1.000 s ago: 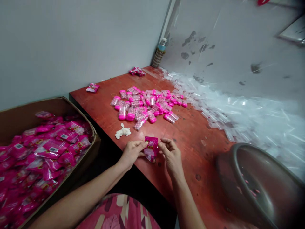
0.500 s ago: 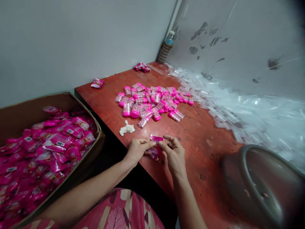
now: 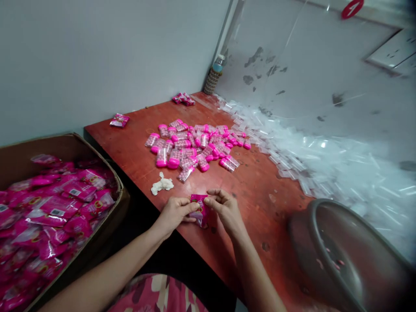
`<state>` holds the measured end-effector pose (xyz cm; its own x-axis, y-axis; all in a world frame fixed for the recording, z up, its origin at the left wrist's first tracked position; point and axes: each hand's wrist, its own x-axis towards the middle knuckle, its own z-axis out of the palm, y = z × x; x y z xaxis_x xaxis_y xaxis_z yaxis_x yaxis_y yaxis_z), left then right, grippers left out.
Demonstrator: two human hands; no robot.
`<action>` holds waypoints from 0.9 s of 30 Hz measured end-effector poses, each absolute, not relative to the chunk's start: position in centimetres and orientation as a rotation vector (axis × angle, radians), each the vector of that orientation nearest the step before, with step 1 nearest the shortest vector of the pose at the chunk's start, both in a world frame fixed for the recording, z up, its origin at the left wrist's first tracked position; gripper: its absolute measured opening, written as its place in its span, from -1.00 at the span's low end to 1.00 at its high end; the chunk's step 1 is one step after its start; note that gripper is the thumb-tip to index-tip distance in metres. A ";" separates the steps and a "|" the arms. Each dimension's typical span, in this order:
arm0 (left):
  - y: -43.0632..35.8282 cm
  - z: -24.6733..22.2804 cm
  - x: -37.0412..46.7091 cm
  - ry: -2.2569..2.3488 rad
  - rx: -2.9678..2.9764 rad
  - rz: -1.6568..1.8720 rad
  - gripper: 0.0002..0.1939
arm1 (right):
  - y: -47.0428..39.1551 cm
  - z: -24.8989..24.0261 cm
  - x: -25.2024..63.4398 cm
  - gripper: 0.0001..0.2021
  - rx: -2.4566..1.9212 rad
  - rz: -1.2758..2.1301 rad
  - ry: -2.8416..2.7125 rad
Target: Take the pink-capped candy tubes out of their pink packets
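Note:
Between my hands, over the near edge of the red table, is a small pink printed packet. My left hand pinches its left side between thumb and fingers. At the packet's upper right corner, my right hand closes thumb against fingertips. Just beyond lies a lump of whitish, putty-like material. Farther back on the table is a loose pile of clear containers with pink caps and small pink balls inside.
A cardboard box full of pink packets stands at the left. Many clear empty-looking sleeves heap along the right wall. A dark basin sits at the right. Some packets and a bottle in a woven holder stand at the back.
The view has shifted right and slightly up, so the scene sits farther left and lower. Both hands still hold the pink packet, which now shows more upright and flatter.

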<state>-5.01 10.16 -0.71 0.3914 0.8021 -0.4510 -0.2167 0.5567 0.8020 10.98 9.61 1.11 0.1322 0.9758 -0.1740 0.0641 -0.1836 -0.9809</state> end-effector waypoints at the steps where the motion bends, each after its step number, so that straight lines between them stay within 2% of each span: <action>1: 10.2 -0.7 -5.0 0.986 0.728 0.753 -0.75 | 10.5 1.2 11.8 -0.77 -1.525 1.083 -1.195; 6: 10.1 -0.4 -5.3 1.051 0.659 0.874 -0.72 | 16.8 1.3 16.6 -0.72 -2.074 0.079 -1.822; 8: 10.1 -0.4 -5.5 1.045 0.577 0.899 -0.72 | 18.9 1.1 17.9 -0.72 -2.163 -0.011 -1.908; 14: 10.6 -0.3 -5.8 0.925 0.293 0.926 -0.82 | 20.3 0.2 19.0 -0.84 -2.226 0.078 -1.943; 18: 10.9 -0.1 -5.5 0.867 0.178 0.975 -0.90 | 17.0 0.6 17.8 -0.78 -2.181 0.200 -1.923; 20: 11.1 0.0 -5.2 0.880 0.126 1.000 -0.93 | 14.0 0.8 16.3 -0.68 -2.085 0.370 -1.868; 21: 11.2 0.0 -5.1 0.892 0.095 1.010 -0.94 | 12.3 0.9 15.3 -0.66 -1.945 0.596 -1.697; 24: 11.3 -0.1 -4.7 0.902 0.031 1.030 -0.92 | 6.8 1.2 11.9 -0.69 -1.672 1.065 -1.310; 27: 11.1 -0.2 -4.1 0.870 0.015 1.044 -0.90 | 3.2 1.2 8.9 -0.73 -1.611 1.158 -1.175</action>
